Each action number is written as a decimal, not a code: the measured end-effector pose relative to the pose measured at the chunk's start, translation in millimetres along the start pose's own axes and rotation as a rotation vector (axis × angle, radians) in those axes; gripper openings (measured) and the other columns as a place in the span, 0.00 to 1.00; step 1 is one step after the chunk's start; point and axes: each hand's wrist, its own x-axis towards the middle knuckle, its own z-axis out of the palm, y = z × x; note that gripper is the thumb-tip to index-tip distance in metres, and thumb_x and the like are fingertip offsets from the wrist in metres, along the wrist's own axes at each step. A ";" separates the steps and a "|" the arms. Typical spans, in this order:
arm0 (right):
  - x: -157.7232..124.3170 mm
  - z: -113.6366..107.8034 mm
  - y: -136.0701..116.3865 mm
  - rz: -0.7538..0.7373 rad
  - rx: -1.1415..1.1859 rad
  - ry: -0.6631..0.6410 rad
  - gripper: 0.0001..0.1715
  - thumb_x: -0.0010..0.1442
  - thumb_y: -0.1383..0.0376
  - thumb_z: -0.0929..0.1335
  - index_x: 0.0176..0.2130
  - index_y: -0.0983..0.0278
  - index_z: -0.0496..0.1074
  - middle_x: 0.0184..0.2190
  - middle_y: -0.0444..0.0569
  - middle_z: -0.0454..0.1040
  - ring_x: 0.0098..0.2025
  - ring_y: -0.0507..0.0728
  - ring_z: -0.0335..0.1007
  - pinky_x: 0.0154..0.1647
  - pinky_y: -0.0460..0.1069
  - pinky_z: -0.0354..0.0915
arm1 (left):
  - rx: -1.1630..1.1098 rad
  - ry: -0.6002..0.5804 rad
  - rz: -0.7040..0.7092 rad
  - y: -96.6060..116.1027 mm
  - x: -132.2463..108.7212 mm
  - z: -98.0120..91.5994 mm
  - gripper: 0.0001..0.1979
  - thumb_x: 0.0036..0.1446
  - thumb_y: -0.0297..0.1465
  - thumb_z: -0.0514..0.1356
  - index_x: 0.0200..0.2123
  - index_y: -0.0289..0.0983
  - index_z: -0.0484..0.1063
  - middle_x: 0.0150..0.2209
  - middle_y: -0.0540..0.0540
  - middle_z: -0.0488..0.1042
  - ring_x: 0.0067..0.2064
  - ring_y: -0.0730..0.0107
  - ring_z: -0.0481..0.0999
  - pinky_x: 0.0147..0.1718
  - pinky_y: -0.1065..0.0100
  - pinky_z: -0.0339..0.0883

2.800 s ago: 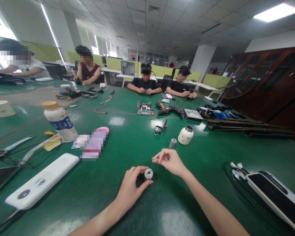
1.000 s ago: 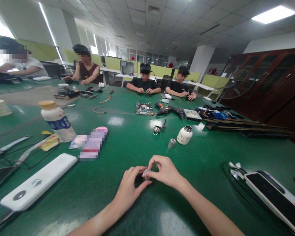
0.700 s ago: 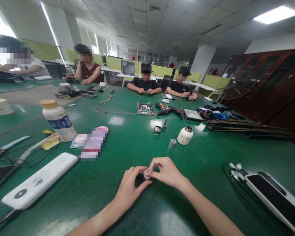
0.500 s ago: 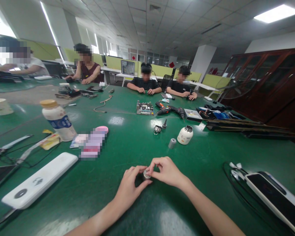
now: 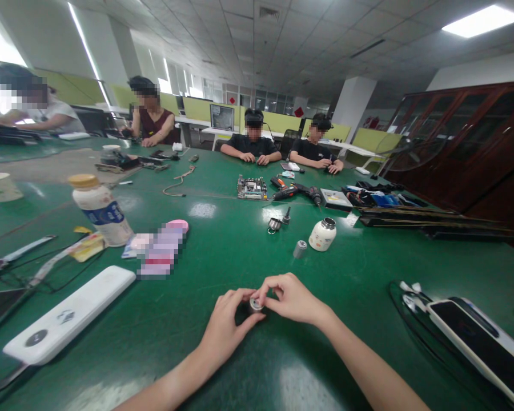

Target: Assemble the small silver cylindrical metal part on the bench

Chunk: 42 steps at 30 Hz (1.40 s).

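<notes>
A: Where's the piece?
B: Small metal cylinder [image 5: 256,307], low centre on the green table [image 5: 227,251], between both hands. Left hand [image 5: 229,319] has thumb and fingers curled round its sides, pinching it. Right hand [image 5: 292,298] has its fingertips at the top; can't tell if they pinch anything.
A: Risks?
B: My guess: slip or twist if the left thumb loosens while the right presses. Smooth sides, glossy surface, so it could skid or roll. Any tiny part under those right fingertips could drop unseen.
A: Next ring out?
B: Second metal cylinder [image 5: 300,249], well apart, beside the cream bottle [image 5: 322,236]. A careless right elbow probably wouldn't reach; a rolling piece might.
A: Writing?
B: Cream bottle: small printed motifs, no words legible. Drink bottle [image 5: 115,229]: blue label, white characters, unreadable. Long white device [image 5: 96,297]: dark logo, can't make it out. No brand I'd log.
</notes>
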 end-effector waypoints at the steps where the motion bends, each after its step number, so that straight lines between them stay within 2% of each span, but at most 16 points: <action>1: 0.4 -0.2 -0.2 0.002 -0.004 0.006 0.07 0.55 0.72 0.70 0.30 0.63 0.80 0.19 0.38 0.71 0.18 0.46 0.48 0.21 0.44 0.45 | -0.001 -0.004 -0.001 -0.1 0.0 0.0 0.15 0.54 0.36 0.68 0.45 0.44 0.73 0.42 0.50 0.79 0.44 0.61 0.77 0.43 0.60 0.68; 8: 1.7 1.4 3.7 -0.003 -0.042 0.021 0.09 0.56 0.73 0.70 0.30 0.62 0.81 0.20 0.39 0.74 0.19 0.47 0.51 0.22 0.44 0.47 | -0.004 -0.019 -0.011 0.1 0.1 -0.7 0.15 0.54 0.36 0.68 0.45 0.44 0.73 0.43 0.49 0.79 0.45 0.60 0.76 0.44 0.59 0.68; 12: 2.1 4.0 7.1 -0.028 -0.041 0.043 0.10 0.56 0.72 0.69 0.27 0.62 0.80 0.23 0.42 0.78 0.22 0.48 0.62 0.28 0.44 0.54 | 0.004 -0.011 -0.007 0.8 0.3 -1.2 0.15 0.53 0.36 0.68 0.45 0.43 0.74 0.42 0.49 0.79 0.45 0.60 0.77 0.44 0.59 0.69; 14: 2.9 4.8 8.2 -0.013 0.014 0.047 0.09 0.57 0.70 0.70 0.26 0.63 0.78 0.26 0.44 0.80 0.24 0.49 0.67 0.30 0.45 0.57 | 0.010 -0.006 -0.002 1.2 0.5 -1.5 0.15 0.53 0.37 0.68 0.45 0.44 0.74 0.42 0.49 0.80 0.44 0.60 0.77 0.44 0.60 0.69; 18: 7.3 2.9 12.8 0.042 0.183 0.099 0.10 0.56 0.66 0.72 0.24 0.64 0.74 0.31 0.49 0.82 0.28 0.52 0.73 0.27 0.45 0.58 | 0.015 -0.001 0.001 1.9 0.9 -1.8 0.16 0.53 0.37 0.68 0.45 0.44 0.74 0.42 0.49 0.80 0.43 0.60 0.77 0.43 0.60 0.70; 23: 14.7 -1.6 36.8 0.101 0.288 0.227 0.17 0.53 0.65 0.74 0.20 0.63 0.65 0.32 0.52 0.82 0.33 0.57 0.79 0.31 0.47 0.66 | 0.000 -0.011 -0.024 3.2 1.5 -2.2 0.16 0.53 0.36 0.68 0.45 0.43 0.73 0.42 0.49 0.80 0.44 0.60 0.77 0.44 0.59 0.69; 28: 15.4 1.1 69.0 0.179 0.098 0.213 0.10 0.54 0.71 0.70 0.22 0.62 0.71 0.32 0.49 0.82 0.40 0.59 0.80 0.41 0.51 0.71 | -0.005 -0.018 -0.044 3.8 1.8 -2.6 0.16 0.52 0.35 0.69 0.45 0.43 0.73 0.42 0.49 0.79 0.44 0.59 0.77 0.44 0.59 0.69; 31: 15.1 3.6 76.8 0.170 0.063 0.198 0.09 0.53 0.71 0.71 0.23 0.62 0.72 0.35 0.49 0.82 0.44 0.59 0.79 0.42 0.51 0.70 | 0.002 -0.020 -0.045 3.8 1.9 -2.6 0.16 0.53 0.35 0.68 0.45 0.43 0.73 0.42 0.49 0.79 0.44 0.60 0.77 0.44 0.59 0.69; 36: 17.2 1.5 66.6 0.195 0.076 0.184 0.10 0.53 0.69 0.73 0.22 0.64 0.71 0.33 0.51 0.82 0.40 0.59 0.80 0.34 0.48 0.66 | 0.003 -0.026 -0.034 5.1 1.3 -3.9 0.16 0.53 0.36 0.68 0.45 0.43 0.73 0.42 0.48 0.79 0.44 0.59 0.77 0.44 0.59 0.68; 39: 16.0 -2.9 46.4 0.169 0.229 0.193 0.13 0.52 0.66 0.73 0.21 0.64 0.68 0.31 0.53 0.82 0.39 0.59 0.79 0.33 0.47 0.64 | -0.002 -0.027 -0.035 6.1 1.0 -4.6 0.15 0.54 0.36 0.67 0.45 0.43 0.73 0.42 0.48 0.79 0.44 0.59 0.77 0.44 0.59 0.68; 42: 10.7 -5.7 21.9 0.115 0.366 0.107 0.17 0.52 0.61 0.74 0.21 0.64 0.66 0.33 0.54 0.81 0.34 0.56 0.77 0.30 0.46 0.63 | -0.006 -0.031 -0.031 6.1 0.9 -4.3 0.15 0.54 0.37 0.67 0.45 0.44 0.74 0.42 0.48 0.79 0.43 0.59 0.77 0.43 0.59 0.68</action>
